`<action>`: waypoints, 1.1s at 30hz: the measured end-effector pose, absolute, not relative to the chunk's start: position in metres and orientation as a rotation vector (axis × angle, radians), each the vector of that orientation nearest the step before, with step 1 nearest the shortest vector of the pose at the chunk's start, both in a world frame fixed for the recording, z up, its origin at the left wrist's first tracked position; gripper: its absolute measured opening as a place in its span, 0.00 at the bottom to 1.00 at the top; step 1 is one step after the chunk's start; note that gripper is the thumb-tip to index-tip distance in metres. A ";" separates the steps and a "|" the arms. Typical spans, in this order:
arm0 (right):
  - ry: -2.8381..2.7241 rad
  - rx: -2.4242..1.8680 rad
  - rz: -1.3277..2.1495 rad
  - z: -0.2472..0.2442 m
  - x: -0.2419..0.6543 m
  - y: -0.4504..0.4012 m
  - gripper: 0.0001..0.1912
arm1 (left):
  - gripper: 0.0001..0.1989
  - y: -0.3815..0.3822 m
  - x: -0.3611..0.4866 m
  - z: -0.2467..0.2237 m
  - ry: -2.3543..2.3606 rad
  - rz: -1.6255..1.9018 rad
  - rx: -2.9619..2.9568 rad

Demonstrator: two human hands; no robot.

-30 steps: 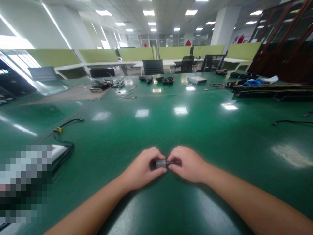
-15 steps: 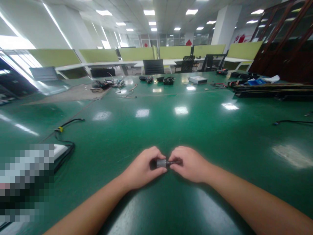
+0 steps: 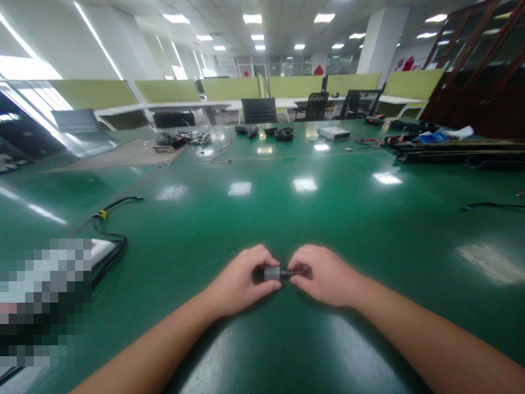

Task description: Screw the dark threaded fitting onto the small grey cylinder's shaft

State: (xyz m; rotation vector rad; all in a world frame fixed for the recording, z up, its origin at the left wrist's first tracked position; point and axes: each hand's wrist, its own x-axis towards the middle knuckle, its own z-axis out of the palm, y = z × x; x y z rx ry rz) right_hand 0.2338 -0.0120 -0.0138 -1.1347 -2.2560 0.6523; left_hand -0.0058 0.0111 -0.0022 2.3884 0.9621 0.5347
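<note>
A small grey metal cylinder (image 3: 272, 273) with a dark, thin shaft (image 3: 292, 272) lies level just over the green table (image 3: 262, 219), near its front edge. Thumb and fingers of my left hand (image 3: 248, 279) are closed round the cylinder end. From the right, my right hand (image 3: 324, 275) pinches the thin shaft between thumb and fingers. A narrow gap separates the two hands, and part of the shaft shows in it.
Black cables (image 3: 118, 203) and a partly pixelated device (image 3: 102, 250) lie at the left. Along the far side are a white box (image 3: 334, 133), loose electronic parts (image 3: 283, 134) and long black bars (image 3: 459, 153). Another cable (image 3: 492, 206) is at the right.
My right hand has shifted slightly to the right, so the gap between the hands is wider and more of the shaft shows. My left hand has hardly moved.
</note>
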 end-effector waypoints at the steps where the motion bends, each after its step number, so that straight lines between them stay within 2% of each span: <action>1: -2.254 -1.132 0.650 -0.014 0.234 -0.012 0.04 | 0.10 0.011 -0.006 -0.002 0.961 0.534 2.388; 33: -2.284 -1.207 0.718 -0.004 0.250 -0.009 0.06 | 0.11 0.010 -0.007 -0.001 0.963 0.536 2.375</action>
